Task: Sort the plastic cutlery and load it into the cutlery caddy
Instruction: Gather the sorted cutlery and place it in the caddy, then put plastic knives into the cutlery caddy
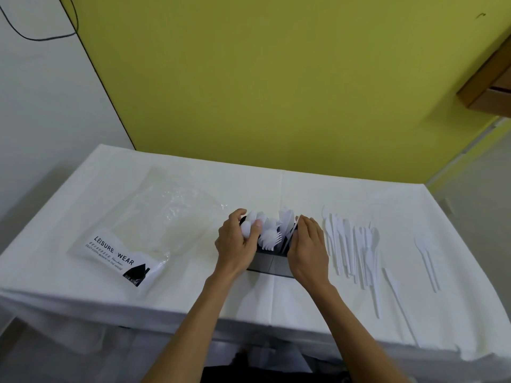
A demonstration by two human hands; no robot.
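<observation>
I judge the job a good part done but not finished. The caddy [269, 262], a dark box with a grey front wall, stands on the white tablecloth [304, 189] near the front edge of the table, straight ahead of me, and it already holds white plastic pieces standing upright: rounded spoon bowls [250, 219] toward its left side, a fan of forks [269, 239] in the middle with the tines up, and taller flat blades [286, 219] toward the right, which I take for knives. So the kinds look to be kept apart, though I cannot make out the dividers inside. My left hand [235, 244] is at the caddy's left end, fingers curled around the spoon bowls, thumb pressing on one. My right hand [307, 247] lies against the caddy's right end with the fingers fairly straight and together, steadying the wall or the blades; I cannot tell which it touches. What is left lies to the right of the caddy: a loose row of cutlery [354, 244], handles pointing toward me, mostly knives and spoons as far as the white-on-white lets me read. Further right sit two more pieces [427, 258] well apart from that row, and one long piece [392, 286] lies slanted near the table's front edge. On the left lies a clear plastic bag [154, 225] with a printed label, flat and apparently emptied.
</observation>
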